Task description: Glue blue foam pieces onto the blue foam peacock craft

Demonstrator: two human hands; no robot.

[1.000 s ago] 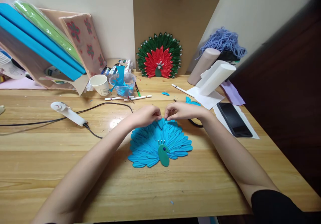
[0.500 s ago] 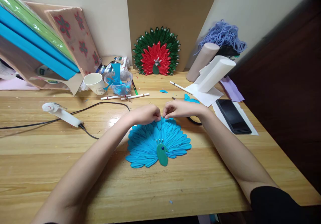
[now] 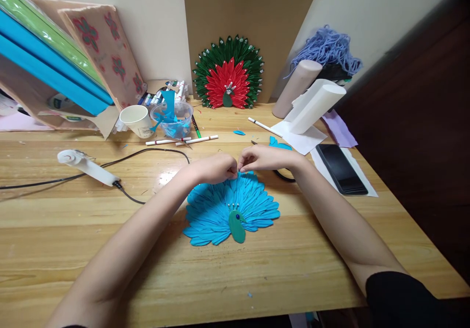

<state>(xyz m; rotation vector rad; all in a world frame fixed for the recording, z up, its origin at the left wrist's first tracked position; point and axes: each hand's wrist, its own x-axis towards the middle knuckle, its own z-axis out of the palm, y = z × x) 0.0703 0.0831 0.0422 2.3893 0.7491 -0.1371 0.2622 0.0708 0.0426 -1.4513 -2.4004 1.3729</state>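
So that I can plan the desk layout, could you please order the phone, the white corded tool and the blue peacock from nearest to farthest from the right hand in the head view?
From the right hand:
1. Blue peacock: just below its fingertips in view.
2. Phone: to the right.
3. White corded tool: far left.

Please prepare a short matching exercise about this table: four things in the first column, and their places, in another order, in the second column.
Things
1. blue peacock
2. red and green peacock
3. phone
4. white cup

Places
A. on a white sheet
B. beside the clear bowl that holds blue scraps
C. in front of the brown board
D. on the table, with the left hand and the right hand at its far edge

Right pairs: 1-D, 2-C, 3-A, 4-B
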